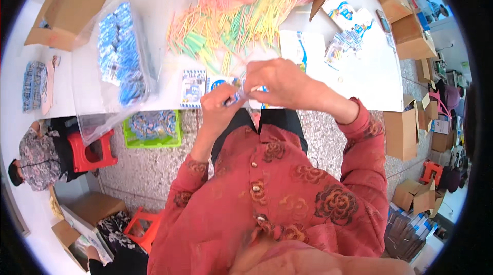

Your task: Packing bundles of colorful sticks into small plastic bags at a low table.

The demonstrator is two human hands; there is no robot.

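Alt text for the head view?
A person's left hand holds a small, partly hidden item close to the right hand at the edge of a white table. Beyond lie colorful thin sticks; to the left, blue packets in a clear bag.

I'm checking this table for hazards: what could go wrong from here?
The clear bag of blue packets overhangs the near edge of the table and could slide off. The flat packet beside the left hand lies close to that edge and might get brushed down.
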